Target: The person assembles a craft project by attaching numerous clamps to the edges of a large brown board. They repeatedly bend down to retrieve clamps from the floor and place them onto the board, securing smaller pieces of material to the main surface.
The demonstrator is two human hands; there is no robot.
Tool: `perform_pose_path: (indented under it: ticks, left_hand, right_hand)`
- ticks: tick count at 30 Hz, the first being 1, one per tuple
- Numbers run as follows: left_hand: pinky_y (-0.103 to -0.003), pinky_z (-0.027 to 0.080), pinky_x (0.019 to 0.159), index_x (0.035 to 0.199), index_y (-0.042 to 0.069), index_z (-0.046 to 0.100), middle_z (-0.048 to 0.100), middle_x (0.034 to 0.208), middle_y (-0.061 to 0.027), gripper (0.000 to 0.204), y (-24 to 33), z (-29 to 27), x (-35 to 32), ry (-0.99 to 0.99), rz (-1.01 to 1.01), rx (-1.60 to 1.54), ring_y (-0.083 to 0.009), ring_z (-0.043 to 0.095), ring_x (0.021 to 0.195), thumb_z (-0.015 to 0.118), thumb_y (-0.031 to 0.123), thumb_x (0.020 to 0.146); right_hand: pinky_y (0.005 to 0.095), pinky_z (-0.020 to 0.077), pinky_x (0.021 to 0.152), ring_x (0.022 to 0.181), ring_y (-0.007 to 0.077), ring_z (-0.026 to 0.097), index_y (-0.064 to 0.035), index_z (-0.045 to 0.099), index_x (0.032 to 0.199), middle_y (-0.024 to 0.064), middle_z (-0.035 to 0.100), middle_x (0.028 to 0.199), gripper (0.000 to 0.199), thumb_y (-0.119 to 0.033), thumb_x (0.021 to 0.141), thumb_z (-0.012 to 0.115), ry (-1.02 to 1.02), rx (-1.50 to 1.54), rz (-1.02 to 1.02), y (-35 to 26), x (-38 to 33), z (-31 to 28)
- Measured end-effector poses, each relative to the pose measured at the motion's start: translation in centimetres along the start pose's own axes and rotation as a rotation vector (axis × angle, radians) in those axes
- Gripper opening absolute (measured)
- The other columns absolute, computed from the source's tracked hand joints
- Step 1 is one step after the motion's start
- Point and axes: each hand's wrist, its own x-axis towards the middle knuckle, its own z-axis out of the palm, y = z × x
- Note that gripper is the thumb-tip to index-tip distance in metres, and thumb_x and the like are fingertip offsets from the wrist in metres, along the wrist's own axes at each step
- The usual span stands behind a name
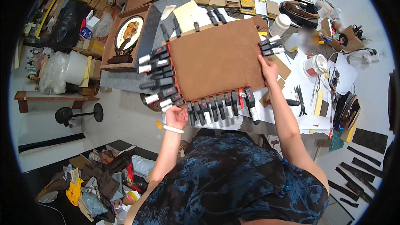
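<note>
One wide fisheye view looks down from the person's head, close above the white table point(366, 71) edge. It faces forward and down, with the forearms entering from below, the floor point(125, 116) at left, and straight edges bending toward the rim.

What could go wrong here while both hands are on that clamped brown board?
The brown board is ringed with spring clamps, and its left part seems to overhang the table edge; it might tip if released. The left hand is at the corner clamps, where one could snap onto fingers. The right hand presses the right edge; shifting the board may sweep the white tub or tape roll.
</note>
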Motion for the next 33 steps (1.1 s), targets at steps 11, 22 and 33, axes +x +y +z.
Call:
perform_pose_path:
  ticks: [11, 22, 33]
  left_hand:
    - [-0.024, 0.042, 0.062, 0.066, 0.016, 0.056, 0.063, 0.065, 0.0018, 0.009, 16.2, 4.8, 7.0, -0.237, 0.214, 0.566, -0.0115, 0.057, 0.06, 0.062, 0.011, 0.07]
    - [-0.022, 0.043, 0.066, 0.091, 0.009, 0.07, 0.068, 0.079, 0.0038, 0.025, 15.9, 0.8, 9.0, -0.379, 0.231, 0.514, -0.0079, 0.059, 0.069, 0.058, 0.005, 0.07]
    - [-0.023, 0.044, 0.053, 0.091, 0.007, 0.066, 0.063, 0.067, -0.0022, 0.017, 21.0, 6.0, 14.2, -0.235, 0.185, 0.615, -0.0128, 0.061, 0.057, 0.058, 0.011, 0.076]
  right_hand:
    - [0.0325, 0.0509, 0.072, 0.076, 0.0142, 0.063, 0.0083, 0.073, 0.087, 0.0097, 0.073, 0.086, 0.055, -0.047, 0.089, 0.079, 0.388, 0.637, 0.183, 5.3, -13.3, 7.5]
    - [0.0299, 0.0554, 0.076, 0.086, 0.0155, 0.069, 0.0048, 0.071, 0.106, 0.0082, 0.073, 0.104, 0.043, -0.036, 0.094, 0.076, 0.341, 0.94, 0.295, 9.1, -19.6, 9.1]
    - [0.0319, 0.0547, 0.08, 0.089, 0.0149, 0.067, 0.0045, 0.07, 0.108, 0.0078, 0.072, 0.104, 0.044, -0.036, 0.092, 0.079, 0.442, 0.925, 0.374, 6.9, -22.1, 12.7]
